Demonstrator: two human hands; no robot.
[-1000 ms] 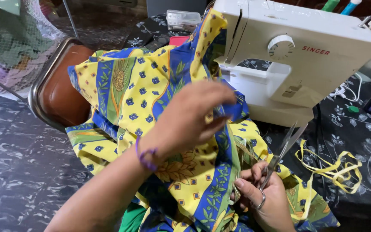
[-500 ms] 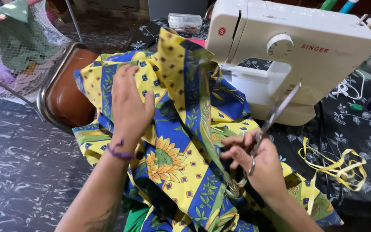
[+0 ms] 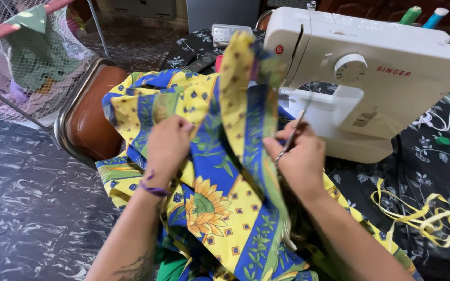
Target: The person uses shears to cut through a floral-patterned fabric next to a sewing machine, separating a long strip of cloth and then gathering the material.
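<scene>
the grip of the left hand (image 3: 166, 148) is clamped on the yellow and blue fabric (image 3: 220, 171), while the right hand (image 3: 300, 161) has closed round the scissors (image 3: 291, 136) and a fold. since a moment ago the left hand has moved from lying flat to pinching, and the cloth now stands up in a ridge between both hands, in front of the white sewing machine (image 3: 371, 78). the blades, earlier raised clear, now sit against the fabric edge.

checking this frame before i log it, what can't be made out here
Head view only:
- Scissors: blades blurred; handles hidden in the right hand.
- Left hand: fingertips hidden behind the patterned fabric.
- Sewing machine: needle area covered by the raised fabric.
- Thread spools: cut off by the top edge.
</scene>
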